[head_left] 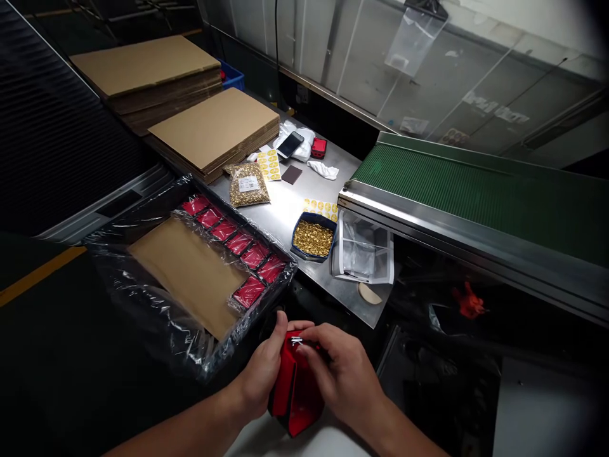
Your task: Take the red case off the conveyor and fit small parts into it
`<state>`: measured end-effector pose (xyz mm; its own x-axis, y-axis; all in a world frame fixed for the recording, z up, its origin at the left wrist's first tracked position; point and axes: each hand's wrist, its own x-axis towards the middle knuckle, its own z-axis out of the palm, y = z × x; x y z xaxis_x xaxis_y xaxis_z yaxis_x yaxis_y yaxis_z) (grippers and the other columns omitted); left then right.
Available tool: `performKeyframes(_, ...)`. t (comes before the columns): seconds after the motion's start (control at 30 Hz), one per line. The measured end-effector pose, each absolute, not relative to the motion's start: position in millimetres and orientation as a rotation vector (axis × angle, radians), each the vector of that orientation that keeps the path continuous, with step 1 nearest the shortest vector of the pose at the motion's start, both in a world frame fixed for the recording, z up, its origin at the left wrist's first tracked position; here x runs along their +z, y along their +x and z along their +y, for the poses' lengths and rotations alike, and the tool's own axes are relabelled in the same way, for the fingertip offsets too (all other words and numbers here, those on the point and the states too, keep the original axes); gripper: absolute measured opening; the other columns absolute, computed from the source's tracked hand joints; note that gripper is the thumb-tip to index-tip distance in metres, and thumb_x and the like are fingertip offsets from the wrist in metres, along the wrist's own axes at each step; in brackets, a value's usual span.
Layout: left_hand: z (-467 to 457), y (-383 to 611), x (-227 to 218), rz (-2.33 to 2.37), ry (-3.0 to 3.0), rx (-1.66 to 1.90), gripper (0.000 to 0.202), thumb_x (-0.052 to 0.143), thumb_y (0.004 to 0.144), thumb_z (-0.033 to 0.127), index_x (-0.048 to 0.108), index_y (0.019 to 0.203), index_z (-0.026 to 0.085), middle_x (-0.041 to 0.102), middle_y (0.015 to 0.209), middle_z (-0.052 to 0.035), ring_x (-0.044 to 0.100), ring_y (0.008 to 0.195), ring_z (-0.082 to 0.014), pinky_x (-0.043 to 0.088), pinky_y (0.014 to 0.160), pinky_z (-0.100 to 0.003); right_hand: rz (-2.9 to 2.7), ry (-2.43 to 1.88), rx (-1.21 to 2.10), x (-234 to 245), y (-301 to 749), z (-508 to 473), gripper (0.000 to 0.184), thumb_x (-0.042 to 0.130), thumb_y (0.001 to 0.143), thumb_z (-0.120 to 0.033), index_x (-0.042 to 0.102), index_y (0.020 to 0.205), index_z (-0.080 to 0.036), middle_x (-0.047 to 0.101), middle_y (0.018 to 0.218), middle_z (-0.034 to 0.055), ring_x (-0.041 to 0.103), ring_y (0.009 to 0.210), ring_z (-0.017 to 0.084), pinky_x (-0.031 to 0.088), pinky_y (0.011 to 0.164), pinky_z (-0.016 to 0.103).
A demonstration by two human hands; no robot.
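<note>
Close to my body is a small red box with black edges, tilted up and showing its red inside. My left hand is closed round its left side, thumb up along the edge. At the box's upper end my right hand is closed, thumb and fingers pinching beside a small white marking. Whether anything small sits between those fingertips is hidden. Beyond my hands, on the left, a plastic-lined carton holds several red wrapped packs in a row and a brown cardboard sheet.
On the metal table are a dark tray of gold pieces, a bag of gold pieces, a white bin, sticker sheets and a phone. Cardboard stacks stand behind; a green conveyor runs right.
</note>
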<state>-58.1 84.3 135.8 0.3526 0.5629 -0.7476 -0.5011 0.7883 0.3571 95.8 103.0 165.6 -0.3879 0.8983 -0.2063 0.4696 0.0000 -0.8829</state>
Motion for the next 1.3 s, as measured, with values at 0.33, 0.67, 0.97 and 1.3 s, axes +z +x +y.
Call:
performKeyframes(0.33, 80.8, -50.2, 132.7, 0.968, 0.151, 0.829, 0.076, 0.034, 0.086, 0.076, 0.052, 0.131, 0.017, 0.065, 0.102, -0.0135, 0.062, 0.094, -0.0292, 0.048, 0.085, -0.042, -1.312, -1.666, 1.665, 176.1, 88.6, 86.9, 0.025, 0.056, 0.089, -0.041, 0.067, 0.095, -0.020, 0.070, 0.083, 0.0030, 0.063, 0.067, 0.014, 0.048, 0.057, 0.022)
performKeyframes(0.67, 85.2, -47.1, 132.2, 0.941, 0.233, 0.829, 0.073, 0.027, 0.089, 0.072, 0.049, 0.133, 0.018, 0.064, 0.108, -0.0143, 0.058, 0.102, -0.0318, 0.044, 0.093, -0.046, -1.131, -1.609, 1.724, 176.0, 83.9, 85.1, 0.023, 0.059, 0.088, -0.040, 0.067, 0.093, -0.019, 0.070, 0.082, 0.0031, 0.063, 0.068, 0.013, 0.049, 0.060, 0.021)
performKeyframes(0.97, 84.9, -44.2, 131.1, 0.930, 0.264, 0.843, 0.071, 0.027, 0.090, 0.071, 0.049, 0.133, 0.019, 0.064, 0.108, -0.0120, 0.058, 0.105, -0.0301, 0.042, 0.095, -0.043, -1.107, -1.593, 1.770, 177.3, 88.9, 87.3, 0.028, 0.057, 0.089, -0.044, 0.066, 0.091, -0.017, 0.068, 0.077, 0.0036, 0.059, 0.057, 0.011, 0.045, 0.049, 0.020)
performKeyframes(1.3, 96.3, -47.8, 145.8, 0.685, -0.210, 0.811, 0.070, 0.035, 0.091, 0.068, 0.048, 0.130, 0.011, 0.066, 0.108, -0.0189, 0.064, 0.099, -0.0329, 0.045, 0.093, -0.047, -1.586, -1.490, 1.090, 176.1, 115.3, 91.3, 0.022, 0.062, 0.087, -0.023, 0.062, 0.108, -0.026, 0.065, 0.090, -0.0012, 0.061, 0.075, 0.009, 0.049, 0.065, 0.020)
